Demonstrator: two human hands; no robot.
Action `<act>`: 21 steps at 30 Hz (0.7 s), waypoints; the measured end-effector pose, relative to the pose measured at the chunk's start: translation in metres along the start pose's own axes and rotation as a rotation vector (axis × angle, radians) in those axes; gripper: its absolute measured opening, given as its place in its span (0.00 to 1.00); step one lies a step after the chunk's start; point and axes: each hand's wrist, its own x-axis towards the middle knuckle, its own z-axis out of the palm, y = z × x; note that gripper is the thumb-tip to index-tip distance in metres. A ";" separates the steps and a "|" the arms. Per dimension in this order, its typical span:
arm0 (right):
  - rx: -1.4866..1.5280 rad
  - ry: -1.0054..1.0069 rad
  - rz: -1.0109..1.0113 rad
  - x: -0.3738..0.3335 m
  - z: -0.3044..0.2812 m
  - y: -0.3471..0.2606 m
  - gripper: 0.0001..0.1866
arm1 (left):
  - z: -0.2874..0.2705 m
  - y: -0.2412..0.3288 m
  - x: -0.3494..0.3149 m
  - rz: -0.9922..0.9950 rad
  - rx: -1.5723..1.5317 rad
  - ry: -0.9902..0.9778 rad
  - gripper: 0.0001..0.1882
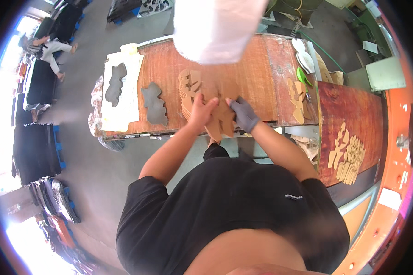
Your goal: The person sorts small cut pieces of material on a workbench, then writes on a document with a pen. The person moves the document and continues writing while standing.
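Note:
At the table's near edge, both of my hands grip a tan cut-out sheet piece (223,117), flat and irregular in outline. My bare left hand (204,111) closes on its left part, thumb on top. My right hand (244,114), in a grey glove, pinches its right edge; the fingers underneath are hidden. Just left of the piece lies a stack of tan slotted cut-outs (188,85), partly covered by my left hand. Farther left rests a dark grey wavy-edged shape (154,104).
A similar dark shape (116,85) lies on pale papers (132,91) at the left. Tan cut-outs (297,101), a green-handled tool (302,75) and white shapes (303,56) sit at the right. More cut-outs (351,158) cover a lower reddish table (348,105). A white object (218,30) hangs overhead.

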 end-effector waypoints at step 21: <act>-0.680 -0.001 -0.033 0.139 0.071 0.080 0.30 | -0.130 -0.054 0.105 -0.193 0.152 0.037 0.32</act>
